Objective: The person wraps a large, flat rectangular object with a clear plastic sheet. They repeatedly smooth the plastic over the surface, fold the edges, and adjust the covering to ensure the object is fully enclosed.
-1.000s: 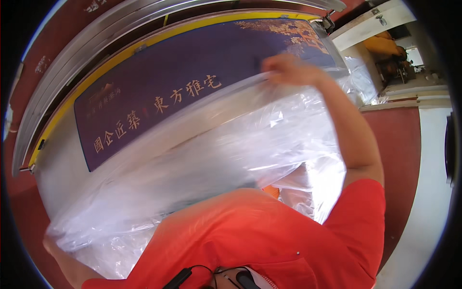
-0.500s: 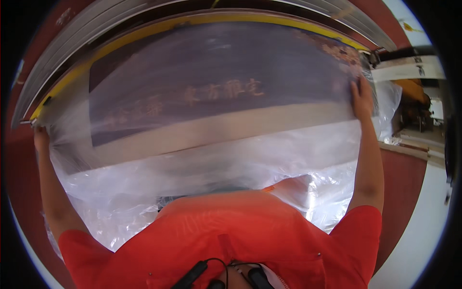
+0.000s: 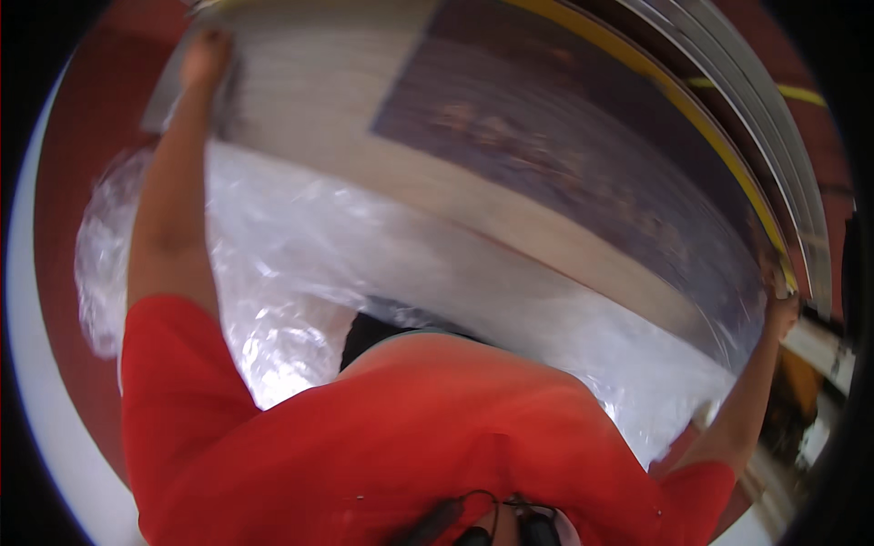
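Observation:
A long flat panel [image 3: 300,100] lies in front of me, beige, with a dark blue printed area [image 3: 546,127] bearing copper-toned lettering and decoration. Clear plastic film [image 3: 364,214] spreads over it and hangs down toward my body. My left hand [image 3: 206,62], blurred, is closed on the film at the panel's left end. Far to the right, beside the yellow edge, my right hand [image 3: 781,308] is bent round the film, and creases run toward it. Its fingertips are partly hidden.
A yellow strip [image 3: 674,86] runs along the panel's far side, with grey metal rails [image 3: 742,100] behind it. Loose film [image 3: 114,246] bunches at the left over the reddish-brown floor [image 3: 82,173]. Blurred equipment [image 3: 801,382] stands at the right.
My view has swung, so the panel now slants down to the right. In the picture my left hand is higher and my right hand lower. The right fingers, spread before, now look curled.

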A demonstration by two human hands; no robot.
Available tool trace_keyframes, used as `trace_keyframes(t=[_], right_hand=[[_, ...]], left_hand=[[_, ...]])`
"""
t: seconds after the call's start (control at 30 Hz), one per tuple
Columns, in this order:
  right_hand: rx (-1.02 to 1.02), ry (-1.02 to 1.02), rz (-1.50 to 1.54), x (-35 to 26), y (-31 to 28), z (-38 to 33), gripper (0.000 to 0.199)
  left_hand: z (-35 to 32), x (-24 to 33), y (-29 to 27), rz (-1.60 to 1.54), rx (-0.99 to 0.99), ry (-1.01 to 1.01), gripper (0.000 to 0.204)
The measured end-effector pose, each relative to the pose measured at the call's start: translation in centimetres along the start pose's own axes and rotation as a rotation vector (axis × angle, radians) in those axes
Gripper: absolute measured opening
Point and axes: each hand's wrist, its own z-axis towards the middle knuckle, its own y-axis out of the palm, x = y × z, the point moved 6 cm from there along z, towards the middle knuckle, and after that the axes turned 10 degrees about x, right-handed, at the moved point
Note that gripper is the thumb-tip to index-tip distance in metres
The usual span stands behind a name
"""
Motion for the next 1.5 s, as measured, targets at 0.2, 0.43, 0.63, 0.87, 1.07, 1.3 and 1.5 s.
trace_keyframes(t=[0.2,0.43,0.63,0.87,1.07,1.3,1.5], right_hand=[[-0.737,-0.362,1.724,-35.1,-33.7,-11.3,0.025],[-0.494,-1.173,1.735,-53.1,-50.3,-34.7,0.073],[-1.058,-1.398,1.467,-53.6,-45.1,-34.9,0.028],[-1.53,-0.308,2.445,-28.6,-37.9,-22.3,0.024],[-1.045,0.243,1.266,5.5,-19.3,-16.5,0.028],[0.957,-0.258,0.209,4.7,-41.0,-8.3,0.032],[0.001,-0.279,0.486,-4.0,-13.5,-14.4,0.057]], left_hand=[[-2.3,0.4,-3.1,-0.083,0.13,-0.152,0.026],[-1.7,0.9,-2.8,-0.1,0.108,-0.214,0.027],[-2.2,0.9,-2.7,-0.108,0.001,-0.256,0.031],[-0.8,-1.9,-0.4,-0.033,0.001,-0.111,0.033],[2.2,-4.4,2.5,0.069,-0.07,-0.053,0.045],[4.4,-9.2,6.6,0.033,-0.053,0.065,0.042],[6.2,-12.8,8.2,0.063,-0.01,0.066,0.039]])
